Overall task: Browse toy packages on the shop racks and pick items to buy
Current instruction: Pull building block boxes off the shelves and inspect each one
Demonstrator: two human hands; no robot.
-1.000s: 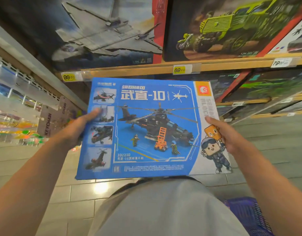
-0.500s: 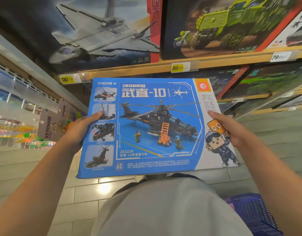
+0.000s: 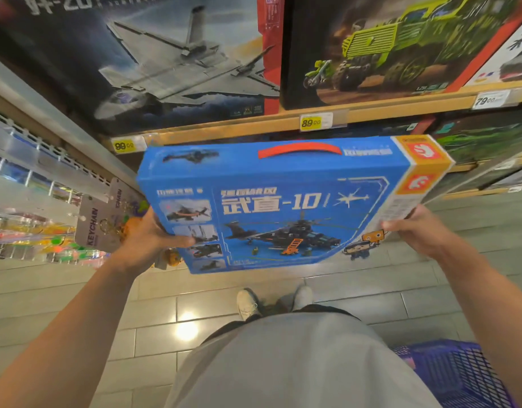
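Tilted away since the earlier frame, the blue helicopter box (image 3: 283,207) now shows its top edge with a red handle (image 3: 299,150), at frame centre. Left hand (image 3: 146,241) and right hand (image 3: 415,228) grip its side edges. Above, its top nears the wooden shelf (image 3: 253,129); tiled floor (image 3: 165,304) lies open below, purple mesh basket (image 3: 448,372) lower right.
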